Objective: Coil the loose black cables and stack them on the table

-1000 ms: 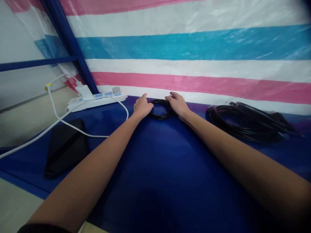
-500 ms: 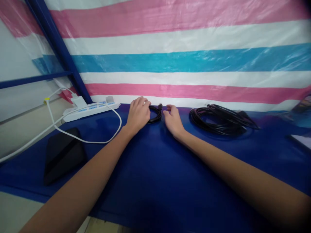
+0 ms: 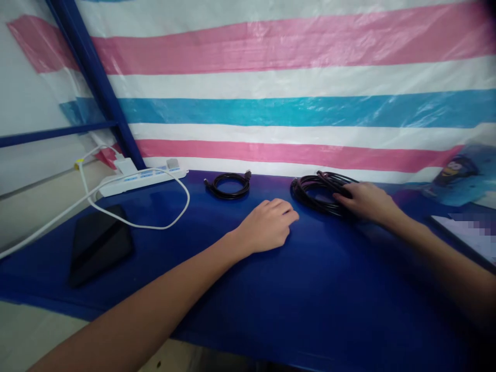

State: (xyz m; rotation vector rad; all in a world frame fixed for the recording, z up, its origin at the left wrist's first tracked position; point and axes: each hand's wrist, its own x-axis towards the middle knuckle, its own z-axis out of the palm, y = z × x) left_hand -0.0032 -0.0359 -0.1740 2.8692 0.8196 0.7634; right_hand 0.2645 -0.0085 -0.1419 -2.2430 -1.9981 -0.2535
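A small coil of black cable lies by itself on the blue table, near the striped tarp wall. My left hand rests on the table in front and to the right of that coil, with its fingers loosely curled and nothing in them. A larger bundle of black cables lies further right. My right hand is on the bundle's right side, its fingers curled onto the strands.
A white power strip sits at the back left with a white cord looping over the table. A flat black device lies at the left. A blue metal post rises behind. Papers and a cartoon picture are at the right.
Both hands have let go of the small coil and moved right. My right hand has reached the larger bundle and my left has drawn back onto the table. The view has turned right.
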